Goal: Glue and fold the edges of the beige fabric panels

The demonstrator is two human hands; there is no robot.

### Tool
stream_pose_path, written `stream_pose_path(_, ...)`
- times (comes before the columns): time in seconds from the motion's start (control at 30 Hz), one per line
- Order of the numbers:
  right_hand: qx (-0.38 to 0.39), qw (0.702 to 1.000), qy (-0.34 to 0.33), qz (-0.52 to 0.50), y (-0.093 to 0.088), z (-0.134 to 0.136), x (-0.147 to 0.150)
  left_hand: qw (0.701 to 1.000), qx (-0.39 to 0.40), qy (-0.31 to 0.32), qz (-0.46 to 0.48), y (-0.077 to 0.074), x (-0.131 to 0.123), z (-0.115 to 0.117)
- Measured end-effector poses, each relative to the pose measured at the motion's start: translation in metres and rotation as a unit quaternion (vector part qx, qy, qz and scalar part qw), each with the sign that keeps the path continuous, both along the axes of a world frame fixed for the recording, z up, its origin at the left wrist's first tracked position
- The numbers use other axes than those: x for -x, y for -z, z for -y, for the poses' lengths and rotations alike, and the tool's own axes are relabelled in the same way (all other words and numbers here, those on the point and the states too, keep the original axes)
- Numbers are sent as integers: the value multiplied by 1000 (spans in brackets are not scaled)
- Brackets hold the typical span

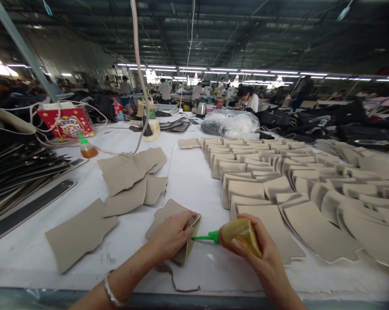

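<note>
My left hand (172,232) holds a beige leather piece (164,214) at the table's front edge, its fingers closed over the piece's folded right side. In my right hand (268,250) is a squeeze glue bottle (233,234) with yellowish contents, tipped on its side. Its green nozzle (202,237) points left, the tip at the piece's open edge. The hand hides part of the piece. More flat beige pieces (81,232) lie to the left, some overlapping. Dense rows of curved, folded beige pieces (246,189) fill the right side.
A second glue bottle (87,149) stands left near a red box (65,121). Stacked black strips (23,176) lie far left. A pale hose (146,94) hangs down to the white table (194,181). A clear plastic bag (231,122) sits at the back. People work in the distance.
</note>
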State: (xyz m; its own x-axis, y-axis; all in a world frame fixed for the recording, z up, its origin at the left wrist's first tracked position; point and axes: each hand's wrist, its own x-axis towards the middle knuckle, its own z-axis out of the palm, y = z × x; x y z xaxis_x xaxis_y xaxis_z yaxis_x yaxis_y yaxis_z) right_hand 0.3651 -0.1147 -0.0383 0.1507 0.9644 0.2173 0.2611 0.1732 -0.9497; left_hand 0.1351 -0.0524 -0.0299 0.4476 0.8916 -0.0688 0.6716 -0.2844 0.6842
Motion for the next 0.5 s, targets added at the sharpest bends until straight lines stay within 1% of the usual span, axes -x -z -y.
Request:
stream_pose_path(0.07, -8, 1000, -1, 12, -3, -3, -2, 1000, 2, -1, -2, -1, 0, 0)
stream_pose_path(0.2, -40, 998, 27, 42, -8, -16, -7, 1000, 11, -2, -7, -5, -1, 1)
stream_pose_path(0.3, -48, 997, 40, 45, -7, -22, -8, 1000, 13, -2, -8, -7, -2, 1)
stream_pose_path(0.37, -46, 997, 40, 44, -6, -20, -8, 1000, 13, -2, -9, -7, -2, 1)
stream_pose_path(0.43, -24, 999, 20, 18, -5, -15, -6, 1000, 13, -6, -9, -8, -2, 1)
stream_pose_path(0.5, 22, 998, -15, -63, -7, -8, -5, 1000, 16, -10, -10, -9, -2, 1)
